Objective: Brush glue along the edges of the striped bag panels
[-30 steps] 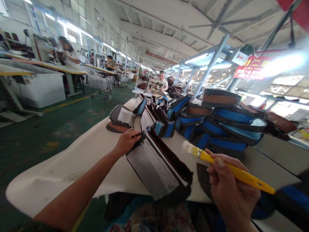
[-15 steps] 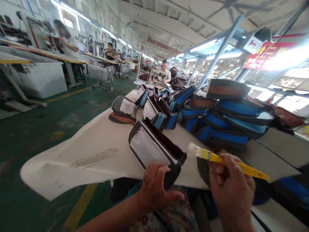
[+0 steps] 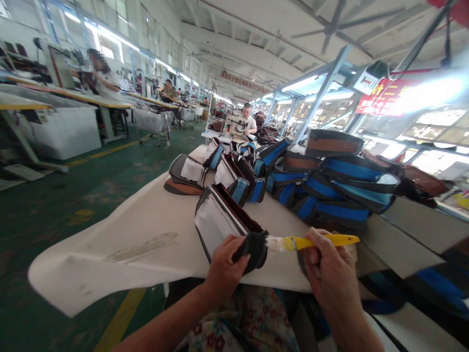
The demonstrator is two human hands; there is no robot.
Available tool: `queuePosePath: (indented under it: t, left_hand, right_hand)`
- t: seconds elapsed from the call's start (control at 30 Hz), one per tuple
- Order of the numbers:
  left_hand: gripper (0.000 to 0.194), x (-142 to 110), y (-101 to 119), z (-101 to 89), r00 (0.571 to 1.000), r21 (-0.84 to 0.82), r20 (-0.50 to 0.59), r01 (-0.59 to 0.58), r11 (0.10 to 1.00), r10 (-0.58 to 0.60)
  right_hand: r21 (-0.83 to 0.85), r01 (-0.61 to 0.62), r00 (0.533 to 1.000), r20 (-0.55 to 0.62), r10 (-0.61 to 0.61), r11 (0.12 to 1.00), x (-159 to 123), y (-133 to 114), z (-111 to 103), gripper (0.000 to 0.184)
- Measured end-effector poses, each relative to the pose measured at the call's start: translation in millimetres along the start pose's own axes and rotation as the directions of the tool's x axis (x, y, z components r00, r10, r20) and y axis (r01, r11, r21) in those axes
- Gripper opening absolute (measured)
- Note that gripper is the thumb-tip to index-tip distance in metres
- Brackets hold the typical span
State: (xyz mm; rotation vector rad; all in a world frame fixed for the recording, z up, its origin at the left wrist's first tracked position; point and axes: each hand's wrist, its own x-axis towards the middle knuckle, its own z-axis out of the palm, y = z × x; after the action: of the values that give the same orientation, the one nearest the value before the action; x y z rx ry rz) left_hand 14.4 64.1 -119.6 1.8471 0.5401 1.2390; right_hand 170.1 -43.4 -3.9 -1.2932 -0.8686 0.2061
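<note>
A sewn bag piece, white-lined with black edges and a dark brown inner side, lies on the pale sheet covering the table. My left hand pinches its near black end between thumb and fingers. In my right hand is a flat paintbrush with a yellow handle, held from above the grip. Its whitish bristles touch the black end of the piece, just right of my left fingers.
Several similar pieces stand behind on the table. A heap of blue and black pieces rises at the right. Beyond, a co-worker sits at a sewing machine. White bins stand across the green floor at the left.
My left hand has closed on the near end of the bag piece. My right hand has brought the brush left, and its bristles now meet that end.
</note>
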Motion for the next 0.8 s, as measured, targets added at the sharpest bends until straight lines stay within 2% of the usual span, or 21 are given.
queuePosePath:
  t: [0.1, 0.2, 0.3, 0.37, 0.53, 0.63, 0.73, 0.8]
  left_hand:
    - [0.032, 0.2, 2.3, -8.1, 1.000, -0.023, 0.007, 0.017, 1.000, -0.017]
    - [0.024, -1.2, 1.8, -13.4, 0.999, -0.033, -0.001, 0.039, 0.999, -0.039]
    - [0.026, -1.4, 2.9, -19.3, 0.998, -0.051, 0.026, 0.053, 0.997, -0.052]
    - [0.027, -0.5, 4.7, -22.9, 0.997, -0.061, 0.031, 0.072, 0.996, -0.070]
    - [0.024, 3.7, 9.2, -30.7, 0.992, -0.081, 0.047, 0.123, 0.989, -0.120]
    - [0.023, 6.2, 10.9, -36.8, 0.992, -0.077, 0.045, 0.124, 0.989, -0.121]
    - [0.020, 8.0, 14.0, -42.9, 0.994, -0.062, 0.040, 0.107, 0.992, -0.105]
    - [0.017, 8.8, 16.8, -45.6, 0.995, -0.036, 0.048, 0.093, 0.995, -0.091]
  right_hand:
    - [0.104, -0.085, 0.996, 0.044, 0.080, 0.991, 1.7, 18.0, 34.9, 0.028]
    - [0.005, -0.110, 0.990, 0.093, 0.109, 0.994, 7.9, 29.2, 50.0, 0.032]
    - [-0.251, 0.002, 0.998, 0.064, 0.014, 0.968, 15.3, 26.1, 42.7, 0.034]
    - [-0.334, 0.073, 0.997, 0.050, -0.060, 0.940, 16.8, 18.8, 36.0, 0.032]
    - [-0.321, 0.093, 0.993, 0.104, -0.062, 0.942, 15.2, 10.3, 34.6, 0.033]
    - [-0.396, 0.122, 0.992, 0.064, -0.105, 0.910, 19.5, 13.3, 32.6, 0.032]
    - [-0.240, 0.078, 0.997, 0.009, -0.078, 0.968, 22.6, 16.2, 30.6, 0.030]
    - [-0.167, 0.052, 0.997, 0.059, -0.042, 0.985, 22.8, 17.5, 31.5, 0.030]
